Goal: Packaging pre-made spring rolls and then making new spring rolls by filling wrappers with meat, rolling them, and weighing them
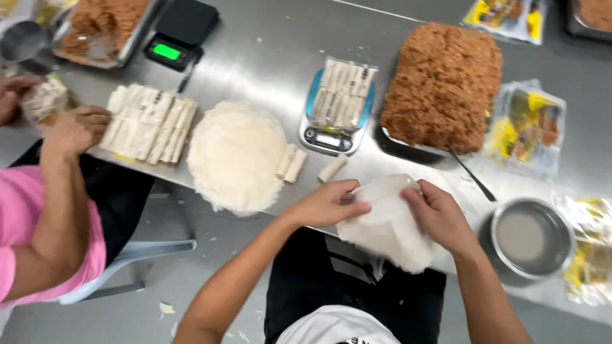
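Both hands pinch one thin white wrapper sheet (389, 223) at lower centre of the frame: the left hand (328, 204) presses thumb and fingers together on its left edge, and the right hand (440, 213) pinches the upper right edge, so the sheet hangs partly over the near rim of the steel table (268, 51). Judging from how limp and translucent the sheet looks, peeling it well calls for slow, even pulling from both sides, with fingertips kept close to the edge so it does not tear or fold on itself. Left of centre lies the round stack of wrappers (236, 153), with three finished rolls (293, 164) just beside it. Above centre a small blue scale (336, 105) carries a bag of rolls, and the large brown mound of filling (443, 86) sits at upper right, a metal bowl (532, 239) at lower right. At far left a second person's hand (76, 130) rests near a row of rolls (150, 124). Whether one sheet or several are held is hard to tell; the right fingertips are hidden behind it, and the trays along the top edge are cut off.
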